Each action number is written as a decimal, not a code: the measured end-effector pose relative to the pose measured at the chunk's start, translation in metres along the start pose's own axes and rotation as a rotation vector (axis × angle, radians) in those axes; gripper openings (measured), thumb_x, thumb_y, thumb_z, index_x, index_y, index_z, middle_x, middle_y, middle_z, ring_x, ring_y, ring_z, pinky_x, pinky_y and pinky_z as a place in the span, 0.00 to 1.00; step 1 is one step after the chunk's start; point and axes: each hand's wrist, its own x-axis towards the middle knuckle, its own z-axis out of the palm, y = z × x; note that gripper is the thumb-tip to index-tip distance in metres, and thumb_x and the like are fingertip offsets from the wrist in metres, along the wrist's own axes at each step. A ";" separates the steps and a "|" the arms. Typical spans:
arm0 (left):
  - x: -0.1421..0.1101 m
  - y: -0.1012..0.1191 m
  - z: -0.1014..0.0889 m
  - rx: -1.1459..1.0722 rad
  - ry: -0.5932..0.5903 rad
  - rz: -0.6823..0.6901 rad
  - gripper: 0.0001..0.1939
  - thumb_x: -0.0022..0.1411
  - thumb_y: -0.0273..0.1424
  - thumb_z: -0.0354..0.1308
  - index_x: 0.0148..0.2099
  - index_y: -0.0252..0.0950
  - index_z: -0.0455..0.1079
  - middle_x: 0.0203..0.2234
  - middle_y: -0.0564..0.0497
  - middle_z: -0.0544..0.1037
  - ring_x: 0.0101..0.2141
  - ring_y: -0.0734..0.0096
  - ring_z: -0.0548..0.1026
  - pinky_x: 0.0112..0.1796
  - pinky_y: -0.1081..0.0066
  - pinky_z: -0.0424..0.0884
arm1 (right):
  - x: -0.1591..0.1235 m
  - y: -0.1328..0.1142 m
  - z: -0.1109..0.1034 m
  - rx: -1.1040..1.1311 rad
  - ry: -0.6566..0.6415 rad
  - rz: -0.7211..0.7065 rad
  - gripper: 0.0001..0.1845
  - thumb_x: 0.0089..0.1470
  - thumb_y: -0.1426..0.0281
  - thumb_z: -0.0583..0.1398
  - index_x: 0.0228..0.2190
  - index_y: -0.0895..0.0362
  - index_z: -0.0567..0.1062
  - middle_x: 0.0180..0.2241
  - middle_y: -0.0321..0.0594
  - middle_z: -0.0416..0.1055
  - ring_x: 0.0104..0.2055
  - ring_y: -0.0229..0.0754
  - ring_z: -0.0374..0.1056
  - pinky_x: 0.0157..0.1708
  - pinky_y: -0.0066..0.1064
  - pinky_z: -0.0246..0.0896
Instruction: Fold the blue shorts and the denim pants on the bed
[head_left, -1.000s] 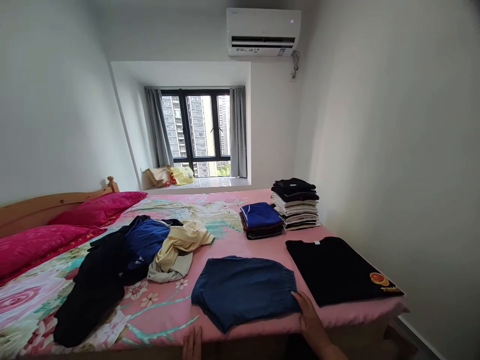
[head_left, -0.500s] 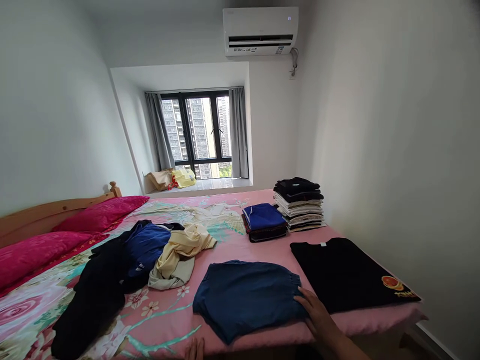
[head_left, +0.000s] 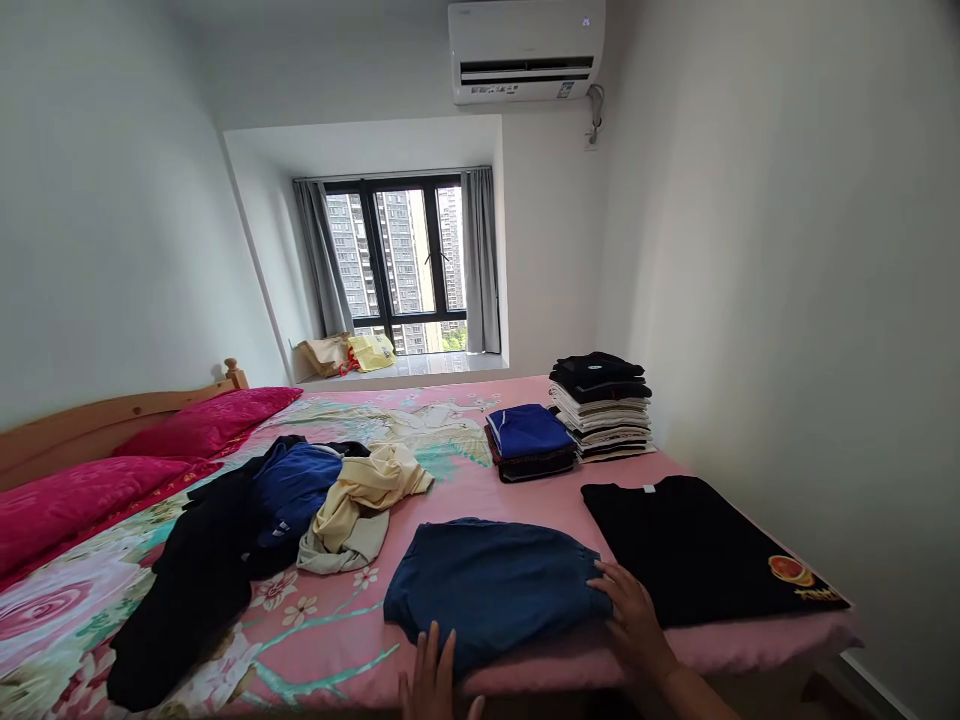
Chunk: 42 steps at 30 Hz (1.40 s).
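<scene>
A folded pair of dark blue shorts [head_left: 491, 585] lies flat near the front edge of the bed [head_left: 330, 640]. My right hand [head_left: 631, 615] rests open on the right edge of the shorts, fingers spread. My left hand [head_left: 433, 680] reaches up from the bottom of the view, fingers stretched flat onto the near edge of the shorts. A black T-shirt [head_left: 697, 550] with an orange print lies spread out just right of my right hand.
A loose heap of black, blue and beige clothes [head_left: 285, 510] lies on the left. A small folded blue and dark pile [head_left: 531, 440] and a taller folded stack [head_left: 602, 405] stand at the back right by the wall. Pink pillows [head_left: 112, 470] line the headboard.
My left hand has moved up from the bed's edge onto the near side of the shorts. My right hand has slid slightly along the right edge. The camera tilted a little.
</scene>
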 end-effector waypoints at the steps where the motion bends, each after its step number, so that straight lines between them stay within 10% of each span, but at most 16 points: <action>1: 0.005 0.007 -0.004 -0.029 0.013 0.024 0.31 0.53 0.31 0.53 0.61 0.39 0.61 0.63 0.45 0.57 0.63 0.53 0.49 0.59 0.48 0.48 | 0.009 -0.011 -0.010 0.008 0.042 -0.034 0.18 0.47 0.68 0.55 0.42 0.49 0.74 0.53 0.40 0.66 0.59 0.55 0.56 0.58 0.57 0.46; 4: 0.017 0.020 -0.018 -0.145 0.035 0.070 0.33 0.49 0.25 0.52 0.60 0.39 0.62 0.62 0.46 0.59 0.63 0.53 0.50 0.60 0.46 0.41 | 0.041 -0.061 -0.055 0.034 0.141 -0.191 0.11 0.53 0.66 0.54 0.39 0.51 0.71 0.45 0.40 0.71 0.54 0.52 0.63 0.60 0.59 0.38; 7: 0.028 0.023 -0.037 -0.378 -0.013 0.060 0.27 0.44 0.22 0.51 0.49 0.41 0.72 0.52 0.48 0.73 0.58 0.51 0.62 0.60 0.45 0.36 | 0.074 -0.117 -0.111 0.061 0.152 -0.343 0.11 0.56 0.69 0.51 0.41 0.55 0.68 0.38 0.43 0.72 0.41 0.44 0.69 0.52 0.47 0.58; 10: 0.037 0.018 -0.063 -0.748 -0.060 -0.038 0.18 0.45 0.28 0.53 0.41 0.40 0.74 0.39 0.48 0.79 0.46 0.51 0.73 0.56 0.49 0.56 | 0.100 -0.158 -0.164 0.015 0.118 -0.390 0.12 0.58 0.69 0.51 0.43 0.56 0.67 0.38 0.43 0.72 0.39 0.43 0.69 0.40 0.36 0.66; 18: 0.069 -0.033 -0.178 -1.413 -0.225 -0.341 0.20 0.47 0.43 0.63 0.38 0.36 0.71 0.29 0.50 0.78 0.29 0.65 0.74 0.30 0.68 0.70 | 0.124 -0.198 -0.254 0.080 0.015 -0.229 0.17 0.60 0.62 0.52 0.51 0.50 0.65 0.43 0.40 0.72 0.41 0.45 0.70 0.38 0.35 0.67; 23: 0.123 -0.057 -0.202 -1.186 -0.432 -0.179 0.20 0.49 0.42 0.62 0.42 0.35 0.71 0.30 0.51 0.77 0.28 0.68 0.74 0.29 0.70 0.69 | 0.116 -0.153 -0.197 0.342 -0.167 -0.050 0.20 0.60 0.60 0.51 0.50 0.54 0.67 0.40 0.40 0.73 0.38 0.43 0.71 0.37 0.34 0.68; 29: 0.190 -0.049 -0.133 -0.638 -0.161 -0.011 0.17 0.55 0.35 0.51 0.42 0.30 0.72 0.34 0.46 0.78 0.37 0.61 0.74 0.42 0.62 0.69 | 0.088 -0.048 -0.069 0.203 -0.201 0.382 0.18 0.55 0.65 0.50 0.42 0.60 0.72 0.34 0.43 0.75 0.35 0.44 0.72 0.36 0.36 0.67; 34: 0.159 -0.057 -0.083 -0.522 -0.025 0.040 0.14 0.55 0.29 0.49 0.41 0.35 0.72 0.41 0.45 0.77 0.46 0.59 0.71 0.51 0.59 0.64 | 0.071 -0.009 -0.042 0.019 -0.073 0.437 0.23 0.53 0.69 0.47 0.46 0.66 0.68 0.43 0.56 0.70 0.44 0.51 0.68 0.44 0.46 0.63; 42: 0.116 -0.037 -0.045 -0.449 -0.173 0.340 0.17 0.60 0.29 0.49 0.49 0.43 0.72 0.52 0.52 0.73 0.57 0.65 0.63 0.59 0.59 0.51 | 0.069 -0.035 -0.001 -0.031 -0.265 0.080 0.20 0.58 0.62 0.49 0.48 0.55 0.71 0.52 0.43 0.67 0.58 0.48 0.57 0.60 0.45 0.47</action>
